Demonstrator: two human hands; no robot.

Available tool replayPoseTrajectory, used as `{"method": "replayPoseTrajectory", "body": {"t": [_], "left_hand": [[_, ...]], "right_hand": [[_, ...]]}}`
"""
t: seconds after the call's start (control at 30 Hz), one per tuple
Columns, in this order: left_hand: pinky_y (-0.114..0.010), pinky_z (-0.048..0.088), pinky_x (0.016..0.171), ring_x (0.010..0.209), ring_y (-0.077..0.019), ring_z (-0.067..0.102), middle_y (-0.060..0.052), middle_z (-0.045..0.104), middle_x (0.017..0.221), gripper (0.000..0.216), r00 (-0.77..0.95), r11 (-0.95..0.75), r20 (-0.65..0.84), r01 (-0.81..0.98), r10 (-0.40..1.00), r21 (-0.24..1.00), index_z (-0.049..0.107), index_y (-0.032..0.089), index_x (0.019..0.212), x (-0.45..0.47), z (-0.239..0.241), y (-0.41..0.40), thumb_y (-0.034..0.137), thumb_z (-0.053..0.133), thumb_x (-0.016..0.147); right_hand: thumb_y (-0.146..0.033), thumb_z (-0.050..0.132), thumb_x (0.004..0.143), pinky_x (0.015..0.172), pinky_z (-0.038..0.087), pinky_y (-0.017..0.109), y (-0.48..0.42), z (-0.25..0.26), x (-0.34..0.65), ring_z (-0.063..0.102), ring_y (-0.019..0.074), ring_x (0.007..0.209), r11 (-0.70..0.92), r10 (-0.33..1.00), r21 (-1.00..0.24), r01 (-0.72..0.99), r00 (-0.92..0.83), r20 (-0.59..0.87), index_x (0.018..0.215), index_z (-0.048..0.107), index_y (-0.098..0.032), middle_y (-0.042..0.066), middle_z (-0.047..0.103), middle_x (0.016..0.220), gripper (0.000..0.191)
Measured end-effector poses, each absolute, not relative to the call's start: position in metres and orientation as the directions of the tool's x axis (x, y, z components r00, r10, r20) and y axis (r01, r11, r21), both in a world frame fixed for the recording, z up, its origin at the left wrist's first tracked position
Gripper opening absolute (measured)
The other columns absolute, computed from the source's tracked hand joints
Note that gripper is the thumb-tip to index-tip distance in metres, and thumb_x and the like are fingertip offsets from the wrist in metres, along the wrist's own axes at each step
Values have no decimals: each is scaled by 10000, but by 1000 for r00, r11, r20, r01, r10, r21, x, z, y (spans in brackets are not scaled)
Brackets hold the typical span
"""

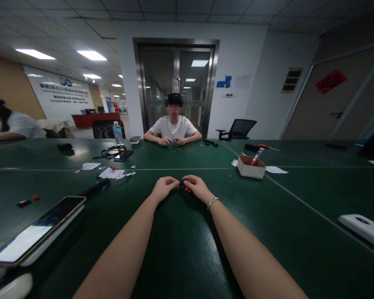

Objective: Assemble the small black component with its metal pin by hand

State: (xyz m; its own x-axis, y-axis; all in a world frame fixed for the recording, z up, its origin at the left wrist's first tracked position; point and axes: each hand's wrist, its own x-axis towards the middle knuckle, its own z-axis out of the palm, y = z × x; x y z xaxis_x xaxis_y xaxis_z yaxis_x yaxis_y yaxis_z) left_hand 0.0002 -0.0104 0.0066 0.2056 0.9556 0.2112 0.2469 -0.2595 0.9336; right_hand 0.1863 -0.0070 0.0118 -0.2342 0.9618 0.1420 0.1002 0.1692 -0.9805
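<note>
Left hand (164, 187) and right hand (198, 187) both pinch a small black piece (181, 182) — likely light, stiff — best gripped at its ends.

1. Twelve o'clock: steel-framed glass double doors (158, 70), white wall (174, 30).
2. Ten o'clock: ceiling light panel (92, 55), lit.
3. Two o'clock: door (327, 101) bearing red diamond decoration (330, 81).
4. Six o'clock: green tabletop (180, 249), glossy.

Dim exposure, lit ceiling panels (92, 55) at 10 o'clock, glare on desk (177, 241) at 6 o'clock, shade at 2 o'clock, wide-angle edge distortion.
</note>
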Motion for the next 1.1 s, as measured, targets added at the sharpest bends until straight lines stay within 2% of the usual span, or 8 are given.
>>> {"method": "replayPoseTrajectory", "body": {"t": [0.23,0.53,0.7,0.9,1.1], "left_hand": [[-306,479,719,704,-157,621,-64,718,772,324,216,-260,197,322,956,910,704,143,845,0,9,-11,446,626,763],[-329,504,828,848,-174,664,-76,723,907,266,183,-288,247,246,952,926,682,161,923,2,2,-8,341,700,728],[-331,515,822,849,-173,662,-75,712,957,304,161,-306,271,260,949,916,675,174,950,2,1,-7,320,739,692],[-335,518,827,843,-172,660,-73,707,924,254,169,-311,275,244,946,919,671,162,938,3,3,-9,345,664,762],[-335,508,850,872,-177,658,-80,703,979,280,134,-313,285,288,949,905,664,157,943,4,8,-12,293,717,703]], "right_hand": [[-125,622,808,489,460,178,-8,12,187,573,75,522,181,959,-977,117,-242,148,961,652,-151,-18,617,631,158],[-101,594,827,485,451,183,-12,18,184,560,77,493,150,972,-981,120,-201,124,954,639,-130,-21,609,602,138],[-92,592,829,484,456,183,-11,18,183,562,75,485,131,976,-986,104,-186,110,941,635,-126,-20,610,598,124],[-103,596,833,467,451,169,-7,15,182,561,65,472,137,975,-986,95,-190,117,941,632,-127,-26,613,591,117],[-101,618,819,461,449,164,-5,13,183,562,63,470,140,974,-987,81,-193,122,935,628,-125,-24,616,591,119]]}}
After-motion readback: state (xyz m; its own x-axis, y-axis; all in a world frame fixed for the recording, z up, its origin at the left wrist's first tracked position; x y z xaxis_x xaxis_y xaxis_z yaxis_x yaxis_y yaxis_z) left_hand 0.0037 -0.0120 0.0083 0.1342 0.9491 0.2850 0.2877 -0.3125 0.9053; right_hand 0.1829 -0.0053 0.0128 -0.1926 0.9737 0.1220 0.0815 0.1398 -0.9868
